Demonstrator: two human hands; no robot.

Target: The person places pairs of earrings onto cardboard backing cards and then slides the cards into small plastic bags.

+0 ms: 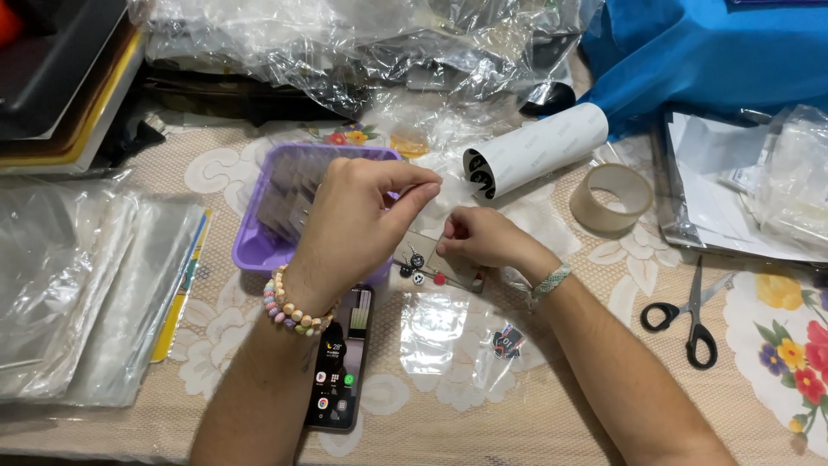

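Grip, left hand (349, 220): thumb and forefinger pinched shut on something thin and small above the card; what it is cannot be made out.
Grip, right hand (479, 237): fingers curled closed on the top edge of a small clear-sleeved earring card (427, 259), pressing it to the bench (535, 414).
Earring card: lies between the two hands, just right of the purple tray (250, 250); small charms, dark, white and red, show on its lower part.
Step in hand: by the look of it, fixing or packing a small piece onto the card, with the right hand steadying and the left placing.
Next move calls for: a fine, steady pinch brought down onto the card without shifting it, judging from how close the fingertips sit.
Purple tray: one, behind the left hand, holding a stack of greyish cards.
Phone (338, 362): one, screen lit, under the left wrist.
Clear bags: one small flat bag (431, 332) below the card; a thick pile (86, 293) at the far left.
Small dark sticker (509, 343): one, beside the flat bag.
Scissors (690, 315): one pair, black-handled, well right.
Tape roll (612, 198): one, near the white label roll (535, 151), also one.
Bracelets: one beaded on the left wrist, one woven on the right.
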